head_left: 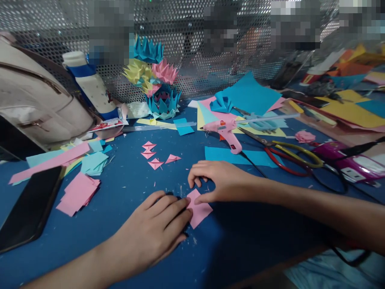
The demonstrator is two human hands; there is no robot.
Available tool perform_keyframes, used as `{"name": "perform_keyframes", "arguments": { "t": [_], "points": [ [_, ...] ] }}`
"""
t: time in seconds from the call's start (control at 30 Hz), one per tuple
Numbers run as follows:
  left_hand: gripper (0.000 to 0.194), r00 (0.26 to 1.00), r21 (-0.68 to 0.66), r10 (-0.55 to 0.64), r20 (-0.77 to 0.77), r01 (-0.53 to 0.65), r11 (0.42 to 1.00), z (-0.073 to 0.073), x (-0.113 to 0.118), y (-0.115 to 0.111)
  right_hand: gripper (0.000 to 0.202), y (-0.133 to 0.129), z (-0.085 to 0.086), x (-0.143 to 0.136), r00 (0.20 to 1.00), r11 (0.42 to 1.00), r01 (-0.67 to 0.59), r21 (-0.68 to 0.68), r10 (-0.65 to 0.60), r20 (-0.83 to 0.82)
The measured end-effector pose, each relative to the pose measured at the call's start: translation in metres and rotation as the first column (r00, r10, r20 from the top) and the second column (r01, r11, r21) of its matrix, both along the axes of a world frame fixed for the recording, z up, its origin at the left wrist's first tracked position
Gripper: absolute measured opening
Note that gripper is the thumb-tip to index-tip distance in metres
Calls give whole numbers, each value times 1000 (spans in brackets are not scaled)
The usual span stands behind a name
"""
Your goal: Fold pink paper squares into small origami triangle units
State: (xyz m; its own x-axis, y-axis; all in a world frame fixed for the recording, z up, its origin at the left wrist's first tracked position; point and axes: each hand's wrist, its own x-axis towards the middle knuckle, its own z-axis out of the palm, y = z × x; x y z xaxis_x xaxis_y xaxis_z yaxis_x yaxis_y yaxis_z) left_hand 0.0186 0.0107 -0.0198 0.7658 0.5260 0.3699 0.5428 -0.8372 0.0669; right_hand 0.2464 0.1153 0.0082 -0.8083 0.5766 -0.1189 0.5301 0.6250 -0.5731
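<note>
A small pink paper square (199, 214) lies flat on the blue table, turned like a diamond. My left hand (159, 224) is spread flat, its fingertips resting on the square's left edge. Over the top of the square, my right hand (218, 180) has curved fingers, with the thumb touching the paper and a gap between thumb and fingers. Beyond my hands lie several small folded pink pieces (155, 163). A stack of pink squares (78, 193) sits at the left.
A pink glue gun (224, 130) and large scissors (288, 154) lie ahead and right. A phone (30, 208) is at the left, near a backpack (36, 96) and bottle (90, 84). Folded paper flowers (164, 102) stand by the perforated metal screen (192, 68).
</note>
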Motion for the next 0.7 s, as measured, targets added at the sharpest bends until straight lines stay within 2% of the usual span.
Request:
{"name": "perform_keyframes", "arguments": {
  "t": [0.27,0.7],
  "points": [
    [31,1000,-55,-9,-7,9,998,0,-2,0,18,2,-1,2,999,999,-46,-8,47,25],
    [41,997,-214,-55,-45,44,976,11,-6,6,15,0,-2,2,997,998,-63,-11,62,-41]
  ]
}}
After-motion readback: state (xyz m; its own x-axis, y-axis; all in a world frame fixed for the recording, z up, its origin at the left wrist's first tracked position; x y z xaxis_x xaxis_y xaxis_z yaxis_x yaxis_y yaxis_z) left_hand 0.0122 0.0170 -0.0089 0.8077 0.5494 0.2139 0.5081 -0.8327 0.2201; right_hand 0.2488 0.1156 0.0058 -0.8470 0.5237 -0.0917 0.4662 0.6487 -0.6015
